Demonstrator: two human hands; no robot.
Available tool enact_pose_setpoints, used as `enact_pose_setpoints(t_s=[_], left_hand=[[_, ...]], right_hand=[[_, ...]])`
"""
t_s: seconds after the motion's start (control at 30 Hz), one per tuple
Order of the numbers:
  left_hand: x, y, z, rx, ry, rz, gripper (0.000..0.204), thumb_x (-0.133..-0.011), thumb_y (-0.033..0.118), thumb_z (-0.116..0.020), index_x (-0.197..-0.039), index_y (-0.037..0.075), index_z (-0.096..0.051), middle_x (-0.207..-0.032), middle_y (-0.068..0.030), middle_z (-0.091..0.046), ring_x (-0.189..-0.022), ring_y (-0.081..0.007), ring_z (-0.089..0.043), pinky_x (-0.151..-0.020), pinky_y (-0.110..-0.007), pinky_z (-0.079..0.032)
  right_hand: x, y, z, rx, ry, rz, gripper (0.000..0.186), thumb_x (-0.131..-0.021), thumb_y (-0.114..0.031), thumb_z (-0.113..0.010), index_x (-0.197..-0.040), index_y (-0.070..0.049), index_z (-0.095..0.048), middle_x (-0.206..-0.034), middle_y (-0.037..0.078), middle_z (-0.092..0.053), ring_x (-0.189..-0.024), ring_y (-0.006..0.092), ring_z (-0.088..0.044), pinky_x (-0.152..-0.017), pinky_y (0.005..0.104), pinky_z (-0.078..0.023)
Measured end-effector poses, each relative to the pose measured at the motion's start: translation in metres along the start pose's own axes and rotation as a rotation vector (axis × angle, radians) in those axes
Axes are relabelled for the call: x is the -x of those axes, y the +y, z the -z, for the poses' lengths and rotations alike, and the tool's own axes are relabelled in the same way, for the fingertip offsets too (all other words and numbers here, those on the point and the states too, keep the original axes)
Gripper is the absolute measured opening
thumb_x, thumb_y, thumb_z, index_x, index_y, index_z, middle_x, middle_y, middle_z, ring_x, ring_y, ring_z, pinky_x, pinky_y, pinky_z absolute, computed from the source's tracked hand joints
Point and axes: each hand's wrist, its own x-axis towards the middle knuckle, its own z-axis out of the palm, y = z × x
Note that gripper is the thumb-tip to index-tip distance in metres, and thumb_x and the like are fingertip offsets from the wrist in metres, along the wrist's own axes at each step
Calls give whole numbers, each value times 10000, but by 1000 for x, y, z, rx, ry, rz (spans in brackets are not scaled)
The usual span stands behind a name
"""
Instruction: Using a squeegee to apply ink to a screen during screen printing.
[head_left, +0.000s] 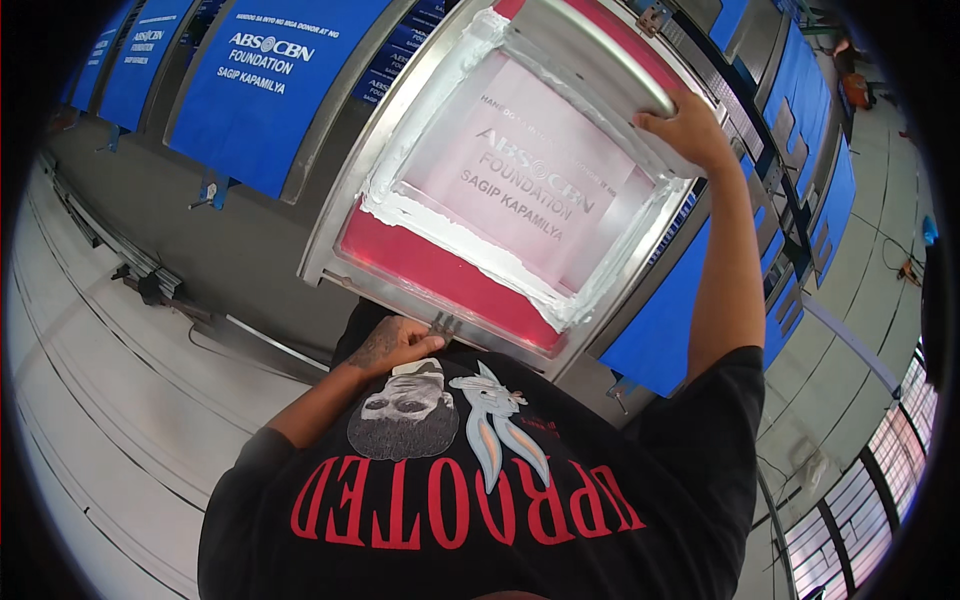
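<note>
A screen-printing frame (330, 230) with metal sides lies in front of me. Its mesh has a pale, see-through lettered window (530, 170) between red areas. Thick white ink (450, 240) runs along the window's sides and near edge. At the far end of the mesh, my right hand (690, 130) is closed around the right end of a long metal-handled squeegee (610, 55). My left hand (395, 345) is closed on the frame's near edge beside a small metal clip, close to my shirt; its fingertips are partly hidden.
Blue printed sheets (250, 85) lie on flat boards to the left of the frame. More blue sheets (665, 320) lie on boards to the right. A metal rail (150, 275) runs along the lower left, over a pale tiled floor (120, 400). Cables lie on the floor at right.
</note>
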Motion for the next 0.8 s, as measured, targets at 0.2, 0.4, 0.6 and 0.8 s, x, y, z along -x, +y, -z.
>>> enact_pose_setpoints(t_s=[0.2,0.4,0.6,0.8], left_hand=[[13,5,-3,-214,30,-170,448,-895,366,-667,-662,-12,-607,-521,-77,-479,-499,-125,-428,-495,-316,-359],[2,0,-8,-82,13,-85,389,-899,369,-662,-775,1,-697,-575,-59,-606,-547,-105,-593,-546,-285,-468],[-12,-21,-10,-85,44,-97,388,-902,369,-653,-802,-3,-697,-593,-72,-618,-528,-134,-600,-544,-309,-485],[-10,-17,-15,-440,191,-388,370,-923,329,-620,-754,0,-650,-634,-194,-597,-586,-357,-616,-578,-434,-491]], right_hand=[[16,-4,-13,42,138,-9,423,-736,-369,-768,-959,-15,-707,-843,189,-699,-792,334,-682,-753,412,-518],[101,-66,-72,-21,164,-98,372,-807,-280,-736,-1113,-76,-675,-885,214,-698,-828,352,-696,-757,407,-539],[221,-157,-180,45,287,27,308,-637,-49,-671,-941,-93,-650,-859,108,-648,-810,320,-624,-791,416,-494],[219,-153,-141,-69,218,-109,297,-699,-132,-729,-993,-103,-701,-859,125,-698,-823,292,-624,-811,373,-476]])
